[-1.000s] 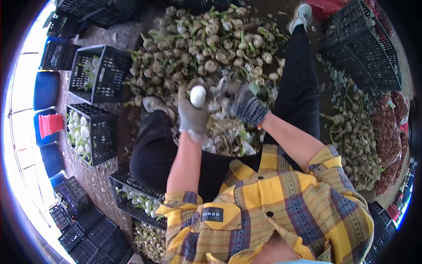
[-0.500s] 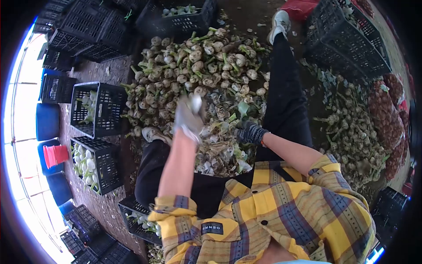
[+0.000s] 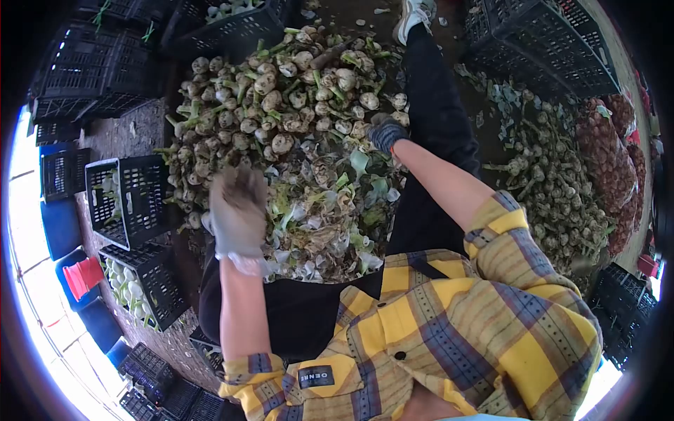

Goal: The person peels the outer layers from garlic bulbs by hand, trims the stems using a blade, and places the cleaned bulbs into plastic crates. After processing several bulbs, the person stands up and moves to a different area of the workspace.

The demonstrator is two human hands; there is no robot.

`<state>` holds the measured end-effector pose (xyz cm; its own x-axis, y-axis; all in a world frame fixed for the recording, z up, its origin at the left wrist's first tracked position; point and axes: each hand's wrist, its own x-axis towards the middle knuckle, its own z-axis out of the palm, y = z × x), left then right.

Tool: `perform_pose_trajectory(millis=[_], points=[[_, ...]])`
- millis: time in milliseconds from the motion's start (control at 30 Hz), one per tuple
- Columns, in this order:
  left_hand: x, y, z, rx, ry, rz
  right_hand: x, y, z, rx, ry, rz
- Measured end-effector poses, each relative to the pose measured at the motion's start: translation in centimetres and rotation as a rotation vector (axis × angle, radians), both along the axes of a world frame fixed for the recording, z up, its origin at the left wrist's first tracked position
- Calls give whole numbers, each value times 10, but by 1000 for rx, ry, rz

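My left hand (image 3: pixel 240 207), in a soiled pale glove, is raised over the left edge of the pile. Motion smears its fingers, so I cannot see whether they hold anything. My right hand (image 3: pixel 388 133), in a dark grey knit glove, reaches to the right edge of a heap of garlic bulbs (image 3: pixel 267 105) with cut green stalks. It is against the bulbs there, but its fingertips are hidden. Between my legs lies a mound of peeled skins and leaves (image 3: pixel 316 224), nearer to me than the bulbs.
At left stand a black crate (image 3: pixel 144 196) and another crate (image 3: pixel 158 288) with clean white bulbs. A red bucket (image 3: pixel 83 276) is beyond them. Another crate (image 3: pixel 228 31) stands behind the heap. At right are stacked crates (image 3: pixel 540 49), more stalked bulbs (image 3: pixel 562 203) and red mesh bags (image 3: pixel 607 168).
My left hand has swung left from above the middle; the whitish thing at its fingers is no longer seen. My right hand has moved forward from the skins to the bulbs. The view has shifted.
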<state>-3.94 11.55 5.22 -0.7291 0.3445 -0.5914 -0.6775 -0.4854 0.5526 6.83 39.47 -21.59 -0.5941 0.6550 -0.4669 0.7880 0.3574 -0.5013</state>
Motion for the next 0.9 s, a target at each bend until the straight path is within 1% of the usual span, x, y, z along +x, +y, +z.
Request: perform_pose_trajectory(millis=[33, 67, 133, 233, 267, 300, 333, 367, 400, 467, 567, 600, 667, 700, 767, 800, 833, 867, 900], points=[[12, -5, -12, -15, -55, 9, 1, 3, 11, 5, -120, 68], [19, -12, -27, -27, -102, 20, -1, 9, 39, 11, -238, 135], [26, -16, -51, -50, -195, 43, -2, 17, 36, 21, -427, 283], [27, 1, -58, -148, -177, -6, -8, 11, 32, 74, -539, 174], [25, 10, -55, -127, -157, -25, -6, 13, 10, 119, -534, 209], [22, 13, -56, -122, -110, -118, -4, 16, -14, 165, -530, 243], [22, 15, -57, -133, -100, -129, 0, 20, -35, 186, -551, 266], [23, 17, -57, -145, -92, -141, -2, 20, -44, 207, -573, 289], [23, 19, -56, -182, -90, -140, -8, 18, -36, 177, -577, 277], [25, 24, -52, -252, -91, -143, -13, 20, 1, 119, -591, 250], [24, 22, -61, -253, -115, -144, -22, 10, 45, 75, -461, 181], [26, 23, -62, -305, -56, -191, -24, 3, 59, 137, -370, 180], [32, 27, -63, -413, 64, -285, -27, -5, 69, 34, -99, 263], [37, 28, -66, -454, 172, -341, -29, -12, 75, -19, 37, 304], [49, 30, -76, -534, 384, -457, -33, -31, 105, -86, 117, 558], [52, 31, -82, -560, 429, -525, -26, -42, 142, -59, 172, 649], [54, 34, -86, -590, 465, -534, -16, -54, 181, -34, 225, 740], [57, 38, -89, -621, 499, -540, -8, -64, 196, -55, 318, 801], [63, 40, -87, -593, 516, -520, 1, -76, 191, 82, 453, 856]])
